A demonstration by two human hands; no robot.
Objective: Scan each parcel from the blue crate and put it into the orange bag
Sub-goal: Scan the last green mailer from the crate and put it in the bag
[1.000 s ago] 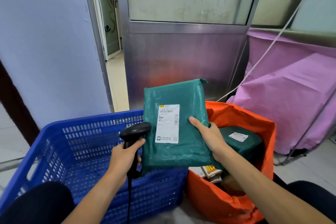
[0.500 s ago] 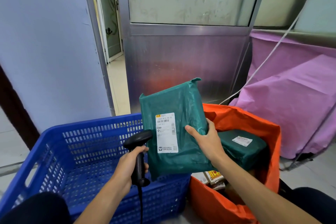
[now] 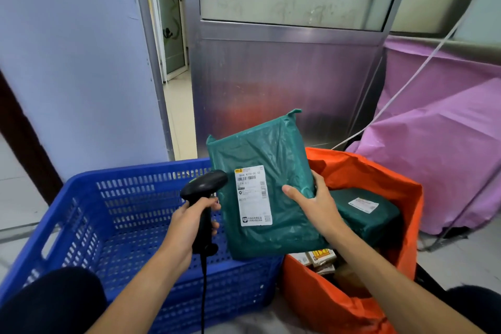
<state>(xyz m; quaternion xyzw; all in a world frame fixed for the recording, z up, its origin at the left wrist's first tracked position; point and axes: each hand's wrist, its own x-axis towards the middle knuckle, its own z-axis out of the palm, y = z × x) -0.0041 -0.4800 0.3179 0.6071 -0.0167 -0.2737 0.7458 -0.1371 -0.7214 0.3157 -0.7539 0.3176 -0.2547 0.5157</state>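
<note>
My right hand [image 3: 311,202] grips the right edge of a green plastic parcel [image 3: 260,160], held upright between the crate and the bag, with its white label [image 3: 252,195] facing me. In my left hand [image 3: 187,225] is a black barcode scanner [image 3: 204,187]; its head sits just left of the label and points at it. The blue crate [image 3: 89,225] stands at the lower left, and no parcels show in the part I can see. The orange bag [image 3: 366,173] stands open at the right. It holds another green parcel [image 3: 368,214] and some small boxes [image 3: 320,257].
A metal and frosted-glass door [image 3: 284,68] stands right behind the crate and bag. Purple sheeting [image 3: 439,144] over a frame fills the right side, crossed by a white cord [image 3: 406,84]. A doorway [image 3: 173,62] opens at the back left. My dark knees are at both bottom corners.
The parcel has tilted a little and shifted right toward the bag, my right hand sliding to its right edge. The scanner has stayed beside the label.
</note>
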